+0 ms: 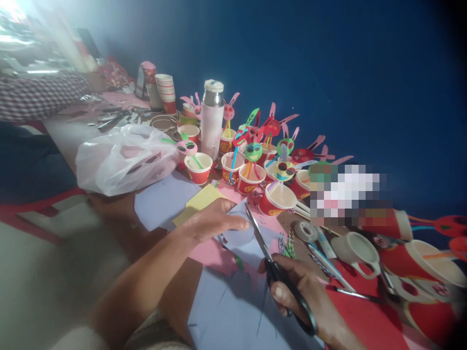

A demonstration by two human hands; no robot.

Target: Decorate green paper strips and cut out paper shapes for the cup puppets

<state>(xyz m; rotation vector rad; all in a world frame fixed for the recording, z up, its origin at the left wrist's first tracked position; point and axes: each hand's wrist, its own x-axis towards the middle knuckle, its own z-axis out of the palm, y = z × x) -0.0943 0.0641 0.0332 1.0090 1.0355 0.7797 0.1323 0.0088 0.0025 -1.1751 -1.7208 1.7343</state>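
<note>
My left hand [213, 218] pinches a small piece of pale blue paper [239, 236] above the pink sheet on the table. In my right hand [292, 282] is a pair of black-handled scissors [260, 236], their blades pointing up and away beside the paper's right edge. Whether the blades touch the paper I cannot tell. Below my hands lies a large pale blue sheet [229, 311] with dark lines drawn on it. A yellow sheet [199, 201] and another blue sheet [164, 199] lie beyond my left wrist.
Red paper cups [277, 199] with colourful paper faces on straws crowd the back. A white flask [211, 121] stands among them. At left are a plastic bag [124, 160] and another person's checked sleeve [40, 95]. A mug [355, 255] and a pen [355, 294] lie right.
</note>
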